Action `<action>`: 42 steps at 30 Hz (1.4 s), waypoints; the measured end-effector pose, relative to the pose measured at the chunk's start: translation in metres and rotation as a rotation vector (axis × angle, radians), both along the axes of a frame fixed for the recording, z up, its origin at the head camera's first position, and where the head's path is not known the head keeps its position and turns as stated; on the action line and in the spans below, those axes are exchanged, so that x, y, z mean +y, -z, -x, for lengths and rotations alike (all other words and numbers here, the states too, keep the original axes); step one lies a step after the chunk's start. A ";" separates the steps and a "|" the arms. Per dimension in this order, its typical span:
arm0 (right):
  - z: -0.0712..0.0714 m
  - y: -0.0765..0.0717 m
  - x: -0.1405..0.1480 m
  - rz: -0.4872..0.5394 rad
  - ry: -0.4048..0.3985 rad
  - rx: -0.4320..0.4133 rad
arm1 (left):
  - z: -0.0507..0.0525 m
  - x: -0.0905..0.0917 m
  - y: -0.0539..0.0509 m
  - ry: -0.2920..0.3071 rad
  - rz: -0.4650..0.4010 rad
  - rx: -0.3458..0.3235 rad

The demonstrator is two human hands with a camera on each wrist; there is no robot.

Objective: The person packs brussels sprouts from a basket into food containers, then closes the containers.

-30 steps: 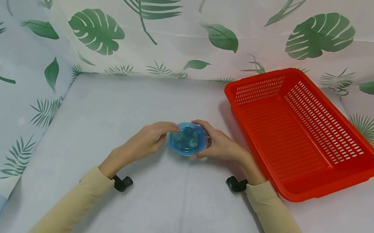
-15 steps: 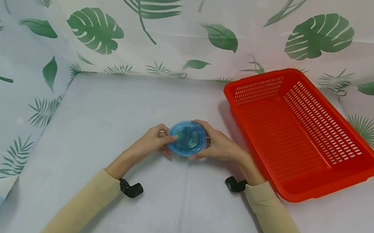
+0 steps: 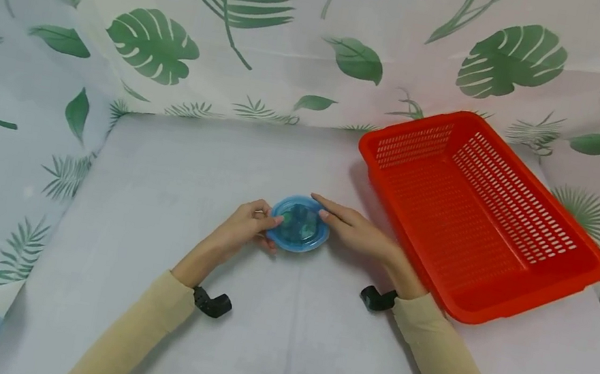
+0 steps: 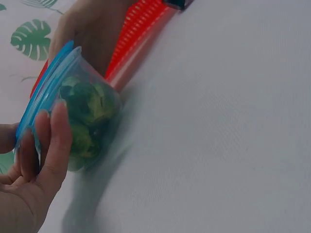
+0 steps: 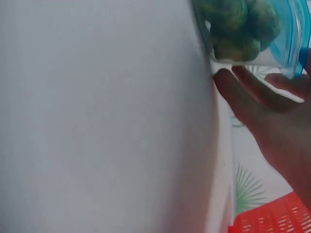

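A small clear plastic tub (image 4: pixel 92 121) with a blue lid (image 3: pixel 300 224) is held just over the white table, several round green leafy-looking pieces (image 5: pixel 235 29) showing through its wall. At its left rim my left hand (image 3: pixel 238 226) pinches it, thumb on top of the lid and fingers below; the left wrist view shows those fingers (image 4: pixel 60 131) against the side. My right hand (image 3: pixel 359 231) is at the right rim with its fingers fairly straight, fingertips by the lid edge. In the right wrist view its fingers (image 5: pixel 243 99) reach along the tub without curling round it.
A red plastic basket (image 3: pixel 460 300) with slotted sides stands on the right of the table, close by my right forearm. White cloth with green leaves (image 3: pixel 153 47) hangs behind and to the left. Each wrist carries a small black camera (image 3: pixel 211 304).
My left hand has shifted from fingers over the rim to a pinch with the thumb on top. My right hand has loosened its grip and straightened its fingers. The tub has barely moved.
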State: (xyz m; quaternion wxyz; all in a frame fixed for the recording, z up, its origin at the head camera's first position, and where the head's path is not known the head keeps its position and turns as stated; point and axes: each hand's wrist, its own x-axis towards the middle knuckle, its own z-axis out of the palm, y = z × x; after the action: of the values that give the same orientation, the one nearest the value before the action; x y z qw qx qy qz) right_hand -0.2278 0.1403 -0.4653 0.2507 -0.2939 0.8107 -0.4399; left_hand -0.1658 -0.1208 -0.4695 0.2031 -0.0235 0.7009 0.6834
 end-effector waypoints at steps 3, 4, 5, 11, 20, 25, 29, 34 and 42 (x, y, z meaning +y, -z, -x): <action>-0.003 0.001 0.001 0.023 0.085 -0.048 | 0.001 0.002 0.001 -0.006 -0.032 -0.015; -0.005 0.000 0.001 0.026 0.117 -0.070 | 0.001 0.003 0.001 -0.008 -0.038 -0.018; -0.007 -0.002 0.001 0.026 0.144 -0.094 | 0.001 0.003 0.001 -0.008 -0.043 -0.018; -0.017 -0.013 -0.006 -0.061 0.173 -0.101 | 0.002 0.006 0.002 -0.021 -0.060 -0.018; -0.024 -0.015 -0.012 -0.171 0.241 0.042 | -0.001 0.014 0.003 -0.077 -0.074 -0.005; -0.024 -0.009 -0.011 -0.054 0.298 -0.018 | 0.000 0.016 0.002 -0.075 -0.078 -0.001; -0.024 -0.006 -0.011 -0.003 0.335 -0.035 | 0.002 0.017 0.003 -0.071 -0.080 -0.004; -0.027 0.001 -0.009 0.024 0.372 0.004 | 0.003 0.019 0.005 -0.063 -0.088 0.009; -0.024 -0.003 -0.008 0.022 0.339 -0.078 | 0.000 0.018 0.003 -0.092 -0.107 0.001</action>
State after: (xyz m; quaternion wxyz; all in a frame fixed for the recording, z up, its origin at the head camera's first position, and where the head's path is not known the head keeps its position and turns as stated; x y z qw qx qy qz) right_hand -0.2042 0.1325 -0.4625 0.2012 -0.1384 0.8333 -0.4960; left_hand -0.1659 -0.1030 -0.4728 0.1720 -0.0443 0.6618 0.7283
